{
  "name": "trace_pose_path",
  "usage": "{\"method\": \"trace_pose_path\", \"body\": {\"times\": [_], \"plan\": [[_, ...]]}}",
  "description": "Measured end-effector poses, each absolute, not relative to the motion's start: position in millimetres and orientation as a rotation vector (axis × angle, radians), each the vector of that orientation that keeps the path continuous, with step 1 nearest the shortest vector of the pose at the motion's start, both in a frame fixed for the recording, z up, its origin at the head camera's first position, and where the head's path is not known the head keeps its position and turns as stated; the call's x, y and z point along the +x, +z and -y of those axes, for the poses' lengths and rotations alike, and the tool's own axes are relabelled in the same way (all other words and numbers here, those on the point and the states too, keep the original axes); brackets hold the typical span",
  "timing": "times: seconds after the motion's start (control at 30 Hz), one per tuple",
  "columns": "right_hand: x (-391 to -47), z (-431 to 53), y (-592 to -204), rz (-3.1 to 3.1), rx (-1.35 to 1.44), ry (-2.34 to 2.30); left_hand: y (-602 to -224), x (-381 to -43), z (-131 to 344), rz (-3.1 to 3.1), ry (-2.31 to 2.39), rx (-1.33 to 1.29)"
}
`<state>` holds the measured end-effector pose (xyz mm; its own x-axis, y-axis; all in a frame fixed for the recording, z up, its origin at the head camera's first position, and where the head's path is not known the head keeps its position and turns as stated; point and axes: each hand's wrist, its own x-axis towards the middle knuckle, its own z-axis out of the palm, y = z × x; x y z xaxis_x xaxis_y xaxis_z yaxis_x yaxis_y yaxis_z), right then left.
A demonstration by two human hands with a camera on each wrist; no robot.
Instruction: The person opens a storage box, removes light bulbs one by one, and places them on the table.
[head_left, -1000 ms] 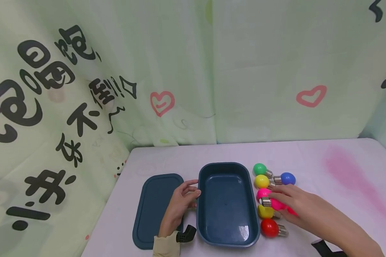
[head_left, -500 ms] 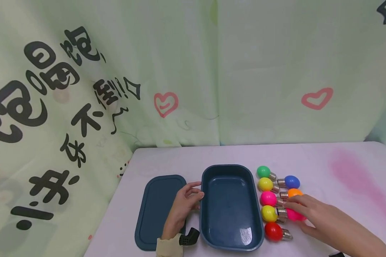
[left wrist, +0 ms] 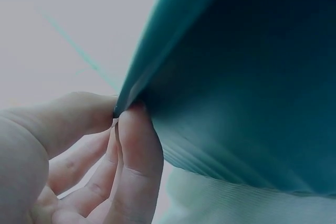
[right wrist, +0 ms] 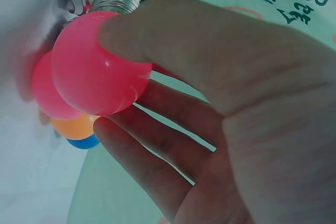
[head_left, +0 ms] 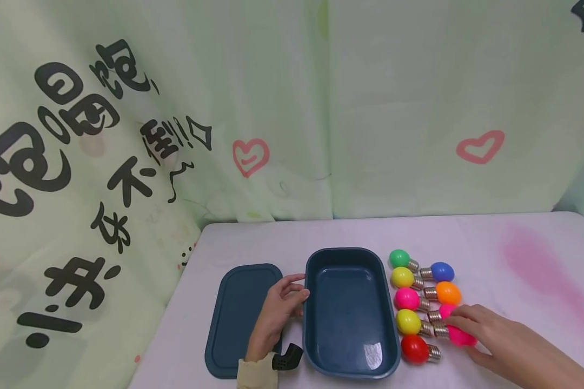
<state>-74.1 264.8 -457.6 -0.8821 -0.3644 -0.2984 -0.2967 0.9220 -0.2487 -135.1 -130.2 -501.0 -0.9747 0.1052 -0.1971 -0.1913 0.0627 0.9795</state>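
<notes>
A dark blue rectangular box (head_left: 352,319) stands in the middle of the table in the head view. My left hand (head_left: 283,310) pinches its left rim between thumb and finger; the left wrist view shows the box wall (left wrist: 236,93) close up. To the right of the box, my right hand (head_left: 491,337) holds a pink light bulb (head_left: 459,336), its metal screw base pointing left. In the right wrist view the thumb lies across this pink bulb (right wrist: 94,72), with fingers on the other side. Another pink bulb (head_left: 446,312) sits just behind it, partly covered by the hand.
Left of the box lies a flat dark blue lid (head_left: 238,319). Along the box's right side runs a column of bulbs: green (head_left: 399,257), yellow (head_left: 402,277), pink (head_left: 406,298), yellow (head_left: 408,322), red (head_left: 415,348). Blue (head_left: 442,271) and orange (head_left: 449,293) bulbs lie farther right.
My right hand has carried the pink bulb right and nearer to me, away from the column beside the box. The orange bulb has come into sight. My left hand stays at the rim.
</notes>
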Motion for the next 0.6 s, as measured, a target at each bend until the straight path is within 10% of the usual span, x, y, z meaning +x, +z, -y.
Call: {"method": "trace_pose_path", "body": {"times": [0.6], "plan": [[-70.2, -273.0, -472.4, -2.615, -0.450, -0.388, -500.8, -136.3, 129.4, -2.153, 1.989, -0.083]]}}
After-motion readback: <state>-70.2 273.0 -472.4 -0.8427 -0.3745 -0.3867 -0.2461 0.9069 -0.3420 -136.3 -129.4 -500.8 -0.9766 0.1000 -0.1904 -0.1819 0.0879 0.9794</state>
